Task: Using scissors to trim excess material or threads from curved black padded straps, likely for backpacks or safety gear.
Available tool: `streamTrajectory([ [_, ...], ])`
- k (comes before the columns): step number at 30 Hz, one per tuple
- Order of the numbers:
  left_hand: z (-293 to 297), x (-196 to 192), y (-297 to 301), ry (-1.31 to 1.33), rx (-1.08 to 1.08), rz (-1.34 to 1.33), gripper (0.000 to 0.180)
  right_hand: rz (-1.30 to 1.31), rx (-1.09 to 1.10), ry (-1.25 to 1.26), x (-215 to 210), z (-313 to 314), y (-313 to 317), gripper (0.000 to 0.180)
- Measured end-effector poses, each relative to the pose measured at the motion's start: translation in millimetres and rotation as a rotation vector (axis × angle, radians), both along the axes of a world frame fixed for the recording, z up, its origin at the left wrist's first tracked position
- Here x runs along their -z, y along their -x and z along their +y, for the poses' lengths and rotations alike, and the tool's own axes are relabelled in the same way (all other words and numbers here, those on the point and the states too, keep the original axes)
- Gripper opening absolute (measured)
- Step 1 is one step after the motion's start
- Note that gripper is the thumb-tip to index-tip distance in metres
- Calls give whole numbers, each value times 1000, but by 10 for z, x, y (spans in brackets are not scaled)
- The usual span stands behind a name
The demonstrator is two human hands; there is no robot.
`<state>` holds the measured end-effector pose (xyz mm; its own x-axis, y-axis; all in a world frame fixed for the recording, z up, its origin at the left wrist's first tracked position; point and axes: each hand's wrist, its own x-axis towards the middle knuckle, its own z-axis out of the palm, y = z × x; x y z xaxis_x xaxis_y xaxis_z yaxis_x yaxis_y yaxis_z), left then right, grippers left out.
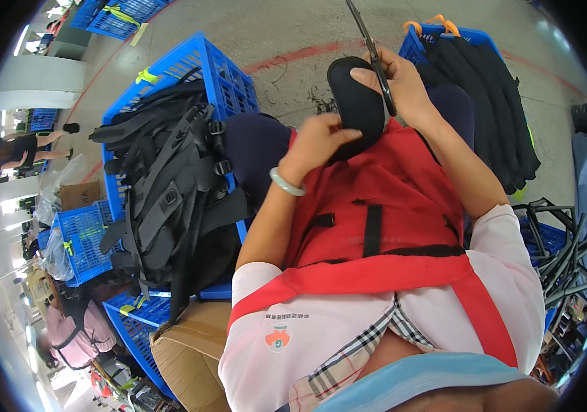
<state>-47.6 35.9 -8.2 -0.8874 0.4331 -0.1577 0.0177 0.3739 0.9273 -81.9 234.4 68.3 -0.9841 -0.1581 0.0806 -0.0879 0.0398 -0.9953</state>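
Over my lap I hold a curved black padded piece (356, 96), long with rounded ends. My left hand (315, 143) is closed on its lower left edge, thumb across the front and fingertips partly hidden behind. My right hand (404, 86) presses its thumb on the upper right of the pad. The same hand also grips a pair of dark metal scissors (367, 42), blades pointing up and away from me, handle beside the pad. Whether the blades are parted is hard to tell. Beneath the pad lies my red apron (389, 172).
On my left, a blue crate (200, 58) overflows with black straps and buckles (170, 185). To the right, another blue crate (479, 38) carries stacked black padded pieces (472, 96). A cardboard box (197, 343) stands near my left elbow. Dark scraps (276, 69) litter the floor.
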Motion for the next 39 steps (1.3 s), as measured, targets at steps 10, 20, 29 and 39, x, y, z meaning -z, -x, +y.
streamTrajectory([
  [10,181,-524,-23,-717,-252,88,17,-53,-76,51,-13,-64,-159,31],
  [20,80,-567,-122,-940,-234,-100,22,-63,-229,-577,-338,527,-540,51],
  [29,104,-564,-179,-960,-189,-106,28,-148,-333,-717,-400,494,-764,62],
  [39,120,-577,-218,-948,-171,-127,24,-116,-413,-649,-415,507,-743,55],
])
